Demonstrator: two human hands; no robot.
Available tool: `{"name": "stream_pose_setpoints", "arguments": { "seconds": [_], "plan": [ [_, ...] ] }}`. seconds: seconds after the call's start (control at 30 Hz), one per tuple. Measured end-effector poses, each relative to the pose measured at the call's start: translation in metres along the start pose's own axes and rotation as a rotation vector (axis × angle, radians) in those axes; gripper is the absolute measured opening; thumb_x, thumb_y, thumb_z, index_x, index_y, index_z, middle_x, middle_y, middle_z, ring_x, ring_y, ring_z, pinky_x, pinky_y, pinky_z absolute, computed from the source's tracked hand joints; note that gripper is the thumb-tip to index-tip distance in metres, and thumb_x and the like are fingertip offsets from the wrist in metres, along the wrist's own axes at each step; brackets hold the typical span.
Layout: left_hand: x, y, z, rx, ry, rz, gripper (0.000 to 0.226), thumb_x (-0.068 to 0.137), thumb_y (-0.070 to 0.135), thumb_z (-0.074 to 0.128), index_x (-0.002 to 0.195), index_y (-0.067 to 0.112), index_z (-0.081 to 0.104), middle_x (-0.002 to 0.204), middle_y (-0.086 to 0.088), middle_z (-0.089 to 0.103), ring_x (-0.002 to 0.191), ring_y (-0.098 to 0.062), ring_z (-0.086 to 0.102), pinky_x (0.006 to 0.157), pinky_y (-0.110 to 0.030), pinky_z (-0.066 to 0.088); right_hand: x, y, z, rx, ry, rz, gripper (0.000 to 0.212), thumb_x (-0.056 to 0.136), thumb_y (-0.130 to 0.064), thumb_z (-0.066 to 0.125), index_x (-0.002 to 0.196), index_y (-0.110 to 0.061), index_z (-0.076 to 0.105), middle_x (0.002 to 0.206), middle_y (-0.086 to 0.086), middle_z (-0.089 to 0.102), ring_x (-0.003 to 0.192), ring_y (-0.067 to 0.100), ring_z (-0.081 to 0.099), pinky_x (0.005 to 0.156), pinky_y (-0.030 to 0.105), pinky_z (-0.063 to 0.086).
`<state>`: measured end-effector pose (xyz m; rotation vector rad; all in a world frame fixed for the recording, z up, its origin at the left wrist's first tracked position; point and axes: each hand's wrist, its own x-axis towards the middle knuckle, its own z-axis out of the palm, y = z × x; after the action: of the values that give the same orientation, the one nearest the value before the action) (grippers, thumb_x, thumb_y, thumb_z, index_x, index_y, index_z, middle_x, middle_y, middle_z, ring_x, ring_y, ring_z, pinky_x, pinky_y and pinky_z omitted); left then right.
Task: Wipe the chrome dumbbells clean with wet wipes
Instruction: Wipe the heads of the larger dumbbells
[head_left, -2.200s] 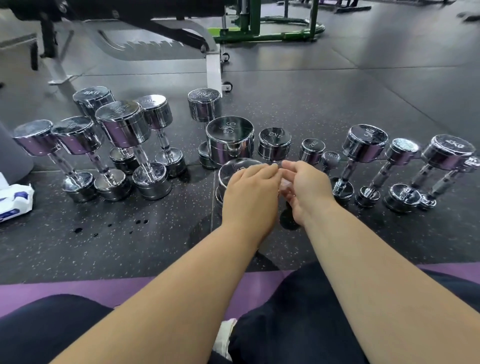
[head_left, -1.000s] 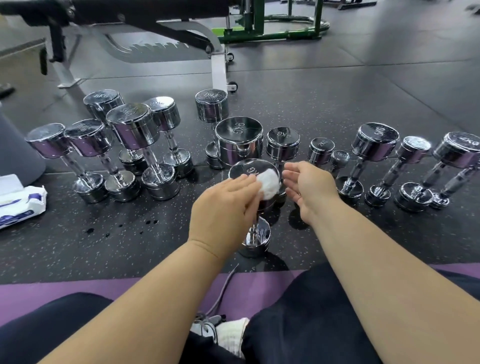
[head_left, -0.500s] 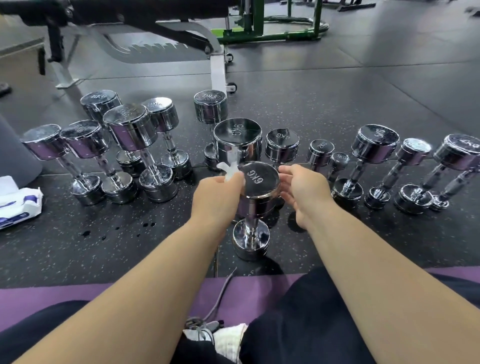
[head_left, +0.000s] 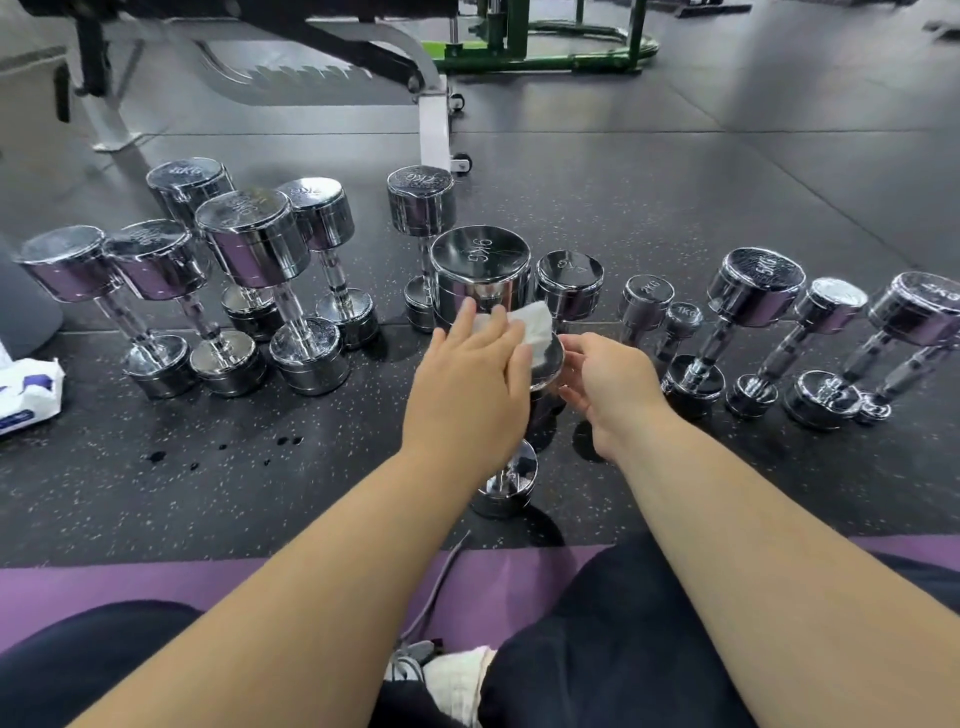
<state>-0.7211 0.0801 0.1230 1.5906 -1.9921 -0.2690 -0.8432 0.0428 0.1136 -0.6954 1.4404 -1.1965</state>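
A chrome dumbbell (head_left: 511, 480) stands on end on the dark floor right in front of me. My left hand (head_left: 470, 395) lies flat over its top head and presses a white wet wipe (head_left: 532, 325) onto it. My right hand (head_left: 605, 387) cups the right side of that same head, steadying it. Most of the head is hidden under my left hand and the wipe. Behind it stands a larger chrome dumbbell marked 9KG (head_left: 480, 273).
Several chrome dumbbells stand at the left (head_left: 249, 291) and several more at the right (head_left: 753, 322). A wet-wipe pack (head_left: 26, 392) lies at the far left. A weight bench (head_left: 332, 57) is behind. Dark drops (head_left: 223, 449) mark the floor. A purple mat (head_left: 498, 587) lies under my legs.
My left hand has gone from the left side of the dumbbell's head to its top, spreading the wipe over the face marked 6KG. My right hand has kept hold of the right side.
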Motion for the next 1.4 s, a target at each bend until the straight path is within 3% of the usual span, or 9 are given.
{"name": "stream_pose_setpoints", "arguments": {
  "seconds": [0.2,0.33,0.47,0.67,0.83,0.97,1.07,1.27,1.4],
  "plan": [
    [-0.017,-0.009,-0.006,-0.108,0.260,0.040,0.035,0.090,0.028,0.046,0.077,0.018,0.077,0.108,0.009,0.074,0.102,-0.006,0.067,0.104,-0.025,0.036,-0.003,-0.004,-0.006,0.035,0.024,0.021,0.019,0.093,-0.011,0.051,0.101,-0.006,0.067,0.092,0.007,0.062,0.084,0.018,0.053,0.066,0.025,0.039],
    [-0.013,-0.025,-0.011,-0.383,0.210,-0.419,0.035,0.094,0.021,0.052,0.061,0.032,0.058,0.057,0.012,0.054,0.055,-0.016,0.038,0.056,-0.028,0.032,-0.003,-0.005,-0.005,0.042,0.015,0.029,0.017,0.093,-0.013,0.052,0.099,-0.009,0.068,0.095,0.007,0.066,0.084,0.017,0.054,0.068,0.025,0.043],
    [-0.012,-0.025,0.001,-0.861,0.058,-0.832,0.020,0.093,0.025,0.053,0.075,0.017,0.053,0.075,-0.004,0.048,0.076,-0.018,0.036,0.065,-0.033,0.029,-0.006,-0.006,-0.004,0.052,0.009,0.027,0.020,0.093,-0.011,0.053,0.105,-0.006,0.068,0.095,0.007,0.064,0.083,0.018,0.053,0.069,0.025,0.042],
    [-0.003,-0.012,0.008,-0.837,0.108,-0.594,0.038,0.105,0.041,0.029,0.096,0.028,0.064,0.092,0.020,0.061,0.088,0.003,0.055,0.078,-0.021,0.041,-0.003,-0.005,-0.006,0.013,0.014,0.014,0.020,0.092,-0.013,0.051,0.101,-0.011,0.069,0.102,0.008,0.069,0.086,0.017,0.057,0.074,0.027,0.047],
    [-0.010,-0.031,0.013,-0.960,0.034,-0.805,0.041,0.095,0.048,0.040,0.075,0.023,0.064,0.091,-0.003,0.068,0.094,-0.020,0.061,0.098,-0.037,0.045,-0.002,-0.002,-0.004,0.011,-0.028,0.031,0.020,0.091,-0.009,0.050,0.088,-0.009,0.070,0.080,0.004,0.067,0.070,0.015,0.057,0.071,0.029,0.049],
    [0.004,-0.029,0.007,-1.043,0.014,-0.716,0.037,0.098,0.030,0.038,0.069,0.021,0.058,0.068,0.002,0.061,0.074,-0.018,0.050,0.078,-0.035,0.044,-0.003,0.001,-0.003,-0.001,-0.084,0.070,0.023,0.098,-0.020,0.049,0.081,-0.016,0.064,0.062,-0.005,0.062,0.049,0.008,0.054,0.054,0.022,0.048],
    [0.012,-0.027,0.004,-1.058,-0.008,-0.632,0.032,0.097,0.028,0.038,0.070,0.021,0.053,0.047,0.013,0.050,0.056,-0.010,0.047,0.058,-0.023,0.040,0.000,0.005,-0.005,0.002,-0.163,0.074,0.038,0.103,-0.040,0.041,0.089,-0.016,0.066,0.068,-0.005,0.066,0.060,0.010,0.057,0.058,0.024,0.046],
    [0.021,-0.028,-0.002,-1.094,-0.023,-0.595,0.050,0.105,0.037,0.030,0.080,0.020,0.070,0.067,0.009,0.071,0.052,0.000,0.061,0.048,-0.013,0.045,0.016,-0.006,-0.001,0.035,-0.293,0.028,0.071,0.098,-0.065,0.023,0.118,-0.010,0.065,0.108,0.009,0.074,0.104,0.025,0.068,0.094,0.041,0.050],
    [0.024,-0.032,-0.005,-1.167,-0.018,-0.555,0.054,0.104,0.040,0.027,0.087,0.013,0.071,0.087,-0.007,0.063,0.063,-0.009,0.053,0.066,-0.025,0.040,0.024,-0.006,0.004,-0.003,-0.350,0.018,0.080,0.095,-0.069,0.025,0.123,-0.004,0.064,0.117,0.020,0.069,0.119,0.039,0.060,0.112,0.058,0.035]
  ]
}}
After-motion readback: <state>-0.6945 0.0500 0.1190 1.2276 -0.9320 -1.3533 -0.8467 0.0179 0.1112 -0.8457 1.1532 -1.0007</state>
